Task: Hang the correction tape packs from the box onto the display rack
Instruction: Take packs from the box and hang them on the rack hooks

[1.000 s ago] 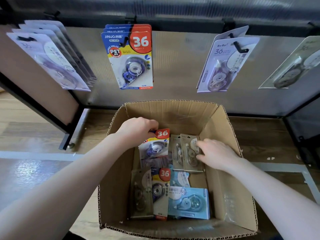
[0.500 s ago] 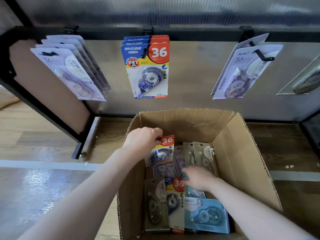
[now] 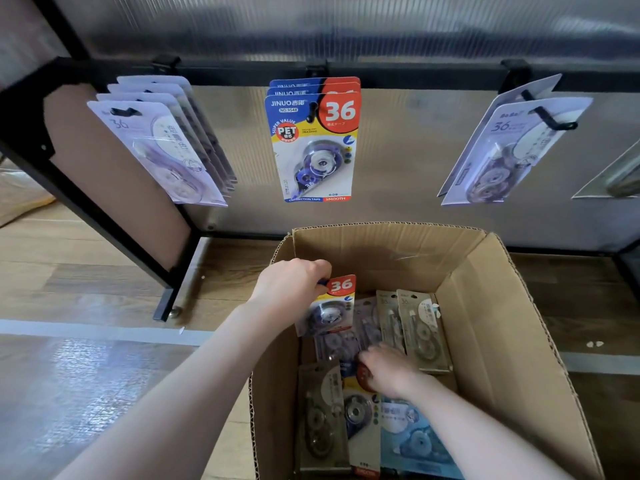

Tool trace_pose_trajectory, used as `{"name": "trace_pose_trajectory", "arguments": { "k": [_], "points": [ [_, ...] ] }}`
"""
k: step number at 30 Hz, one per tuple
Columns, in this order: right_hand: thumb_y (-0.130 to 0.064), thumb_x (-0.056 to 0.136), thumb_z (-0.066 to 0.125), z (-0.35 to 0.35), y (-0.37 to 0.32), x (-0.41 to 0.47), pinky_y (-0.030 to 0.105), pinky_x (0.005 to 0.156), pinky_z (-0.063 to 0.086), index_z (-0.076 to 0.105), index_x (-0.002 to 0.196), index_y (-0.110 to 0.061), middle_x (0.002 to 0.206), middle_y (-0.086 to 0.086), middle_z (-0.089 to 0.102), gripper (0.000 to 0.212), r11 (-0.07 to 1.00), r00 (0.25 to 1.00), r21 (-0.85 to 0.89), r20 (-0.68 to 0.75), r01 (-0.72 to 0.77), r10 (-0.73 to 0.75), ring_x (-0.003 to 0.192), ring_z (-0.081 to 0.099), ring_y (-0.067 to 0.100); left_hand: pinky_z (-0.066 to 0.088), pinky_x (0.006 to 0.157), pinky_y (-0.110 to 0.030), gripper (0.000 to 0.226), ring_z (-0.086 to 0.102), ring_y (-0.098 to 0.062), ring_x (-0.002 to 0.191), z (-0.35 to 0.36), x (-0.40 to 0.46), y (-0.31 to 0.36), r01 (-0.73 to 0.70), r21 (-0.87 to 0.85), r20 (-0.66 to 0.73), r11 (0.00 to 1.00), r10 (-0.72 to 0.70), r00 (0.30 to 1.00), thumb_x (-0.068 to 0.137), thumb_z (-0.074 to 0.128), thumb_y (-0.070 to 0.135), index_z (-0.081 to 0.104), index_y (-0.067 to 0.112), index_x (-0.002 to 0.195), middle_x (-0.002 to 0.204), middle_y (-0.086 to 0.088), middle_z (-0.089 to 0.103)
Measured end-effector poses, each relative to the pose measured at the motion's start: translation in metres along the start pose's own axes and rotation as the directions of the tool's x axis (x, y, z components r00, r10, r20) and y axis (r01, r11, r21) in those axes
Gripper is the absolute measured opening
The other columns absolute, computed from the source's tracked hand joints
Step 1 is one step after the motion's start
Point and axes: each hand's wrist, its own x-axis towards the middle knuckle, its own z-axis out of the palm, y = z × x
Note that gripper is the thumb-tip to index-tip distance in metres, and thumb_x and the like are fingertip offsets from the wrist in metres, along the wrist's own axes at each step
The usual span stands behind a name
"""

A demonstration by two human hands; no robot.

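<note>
An open cardboard box [image 3: 512,306] stands on the floor below a black display rack [image 3: 242,69]. My left hand [image 3: 292,282] grips the top of a blue, yellow and red "36" correction tape pack [image 3: 334,304], held upright just above the box contents. My right hand [image 3: 389,370] reaches down inside the box, fingers on the top of a second "36" pack [image 3: 360,410] lying there. Beige packs [image 3: 420,327], a grey pack [image 3: 320,417] and a light blue pack [image 3: 412,441] also lie in the box. Matching "36" packs [image 3: 313,140] hang on the middle hook.
Lilac packs [image 3: 162,147] hang on the left hook and pale packs [image 3: 509,150] on the right hook; another pack [image 3: 620,178] shows at the far right edge. The rack's black leg [image 3: 169,299] stands left of the box on the wooden floor.
The view has tilted up a little. My left hand has kept its hold on the "36" pack. My right hand has slid from the beige packs toward me onto the lying "36" pack.
</note>
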Motion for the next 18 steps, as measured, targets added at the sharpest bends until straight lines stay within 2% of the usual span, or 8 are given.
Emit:
{"name": "trace_pose_trajectory", "arguments": {
  "k": [4,7,10,15,18],
  "points": [
    [-0.017,0.090,0.053,0.001,-0.002,-0.006,0.035,0.100,0.037,0.052,0.125,-0.014,0.125,0.006,0.052,0.034,0.998,0.999,0.057,-0.045,0.013,-0.011,0.119,0.045,0.024,0.036,0.060,-0.026,0.021,0.061,-0.021,0.088,0.000,-0.001,-0.002,-0.009,0.006,0.002,1.000,0.009,1.000,0.095,0.047,0.037,0.053,0.023,0.110,0.103,0.000,0.065],
    [-0.014,0.090,0.055,0.000,-0.005,-0.008,0.032,0.090,0.046,0.055,0.119,-0.016,0.119,0.003,0.054,0.030,0.981,0.998,0.196,-0.065,-0.005,0.018,0.108,0.052,0.020,0.036,0.059,-0.025,0.020,0.061,-0.020,0.086,0.000,-0.003,-0.004,-0.013,0.001,0.007,1.000,0.013,1.000,0.095,0.048,0.037,0.053,0.022,0.108,0.101,0.001,0.065],
    [-0.015,0.089,0.057,-0.003,-0.012,-0.011,0.030,0.081,0.048,0.056,0.114,-0.017,0.114,0.001,0.058,0.025,0.955,0.996,0.297,-0.075,-0.029,0.053,0.101,0.057,0.019,0.036,0.059,-0.026,0.019,0.061,-0.021,0.087,-0.001,-0.004,-0.005,-0.010,0.003,0.008,1.000,0.010,1.000,0.095,0.048,0.036,0.053,0.022,0.107,0.101,0.001,0.065],
    [-0.020,0.087,0.060,-0.011,-0.023,-0.019,0.027,0.070,0.043,0.062,0.103,-0.019,0.094,-0.001,0.062,0.016,0.929,0.989,0.368,-0.146,0.023,0.033,0.089,0.058,0.017,0.041,0.061,-0.029,0.017,0.061,-0.024,0.087,-0.006,-0.003,-0.005,-0.006,-0.007,-0.015,1.000,0.006,1.000,0.095,0.049,0.036,0.054,0.022,0.103,0.099,-0.001,0.065],
    [-0.024,0.087,0.059,-0.021,-0.021,-0.026,0.027,0.068,0.042,0.063,0.100,-0.023,0.096,-0.004,0.064,0.014,0.890,0.985,0.453,-0.172,0.051,0.031,0.086,0.057,0.014,0.045,0.064,-0.029,0.016,0.061,-0.024,0.087,-0.011,-0.005,-0.008,-0.001,-0.029,-0.043,1.000,0.000,0.999,0.094,0.049,0.035,0.055,0.023,0.101,0.097,-0.001,0.065]
  ]
}}
